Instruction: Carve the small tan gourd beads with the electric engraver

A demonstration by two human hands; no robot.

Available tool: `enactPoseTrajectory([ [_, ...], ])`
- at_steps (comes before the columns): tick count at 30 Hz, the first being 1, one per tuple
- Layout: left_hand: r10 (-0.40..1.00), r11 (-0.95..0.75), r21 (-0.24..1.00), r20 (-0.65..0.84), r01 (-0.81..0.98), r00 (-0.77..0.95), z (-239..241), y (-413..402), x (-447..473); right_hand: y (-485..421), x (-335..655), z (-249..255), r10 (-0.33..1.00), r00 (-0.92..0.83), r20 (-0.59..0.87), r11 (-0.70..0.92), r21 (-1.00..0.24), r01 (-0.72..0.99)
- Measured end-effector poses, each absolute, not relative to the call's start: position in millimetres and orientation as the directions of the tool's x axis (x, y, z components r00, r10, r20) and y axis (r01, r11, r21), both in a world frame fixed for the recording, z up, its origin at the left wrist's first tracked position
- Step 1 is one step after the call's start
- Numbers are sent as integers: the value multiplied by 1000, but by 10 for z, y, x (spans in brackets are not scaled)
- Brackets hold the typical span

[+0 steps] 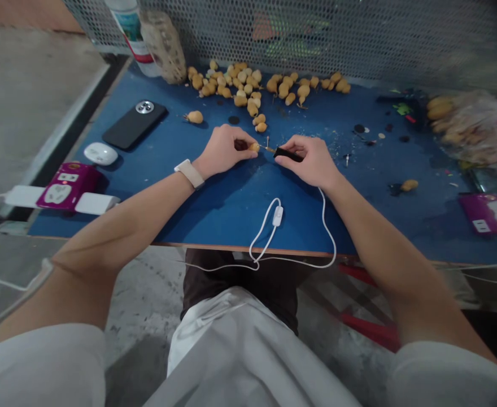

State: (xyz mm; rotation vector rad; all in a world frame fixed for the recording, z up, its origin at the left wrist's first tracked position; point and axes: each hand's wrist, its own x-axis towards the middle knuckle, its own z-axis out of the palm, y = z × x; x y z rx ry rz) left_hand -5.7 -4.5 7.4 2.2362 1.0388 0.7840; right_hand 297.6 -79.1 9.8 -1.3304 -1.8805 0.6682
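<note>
My left hand is closed, its fingertips pinching a small yellow gourd above the blue tabletop. My right hand wraps around a black-handled corded pen tool. The tool's thin metal tip points left and comes close to the gourd; whether they touch I cannot tell. From the right hand a white cord with an inline switch loops over the table's front edge. Just beyond the hands lie two more small gourds, and another gourd is to the left.
Many small gourds line the back by a perforated metal panel. A bottle, black phone, white case and purple power socket stand left. Right are a plastic bag, scraps and another purple socket.
</note>
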Motion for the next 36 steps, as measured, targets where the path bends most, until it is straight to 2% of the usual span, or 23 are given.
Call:
enactPoseTrajectory([
  [25, 766, -615, 598, 295, 514, 571, 64, -6, -70, -710, 3042, 8, 933, -230, 277, 360, -705, 611],
  [36, 782, -591, 620, 283, 516, 555, 81, -25, -49, -736, 3037, 41, 937, -225, 268, 350, -706, 616],
])
